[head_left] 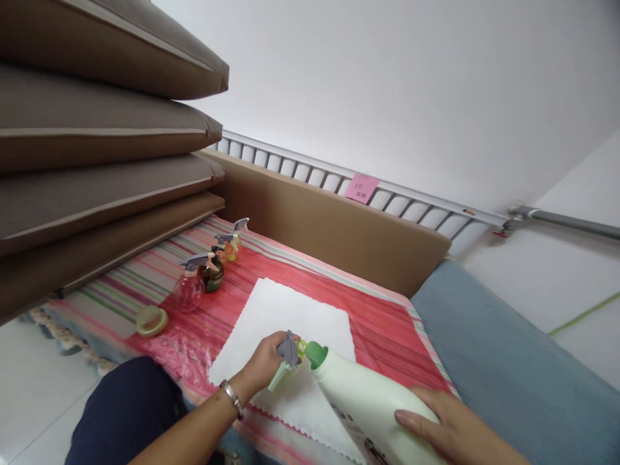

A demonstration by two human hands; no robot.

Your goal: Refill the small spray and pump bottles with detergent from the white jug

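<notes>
My left hand (264,367) is closed around a grey and pale-green trigger spray head (289,354). In the same grip shows the round yellow-green neck of a small spray bottle (301,347); its body is mostly hidden. My right hand (448,423) grips a large pale-green bottle (372,400), tilted with its green mouth (316,354) right at the small bottle's neck. Whether liquid is flowing I cannot tell. Beneath both hands lies a white scallop-edged mat (295,307).
At the left stand a pink spray bottle (188,289), a dark one (212,276) and an orange one (233,248), near a round yellowish lid-like piece (151,320). Tall stacked brown cushions (111,148) border the left; a brown board (329,219) and radiator (300,173) border the back.
</notes>
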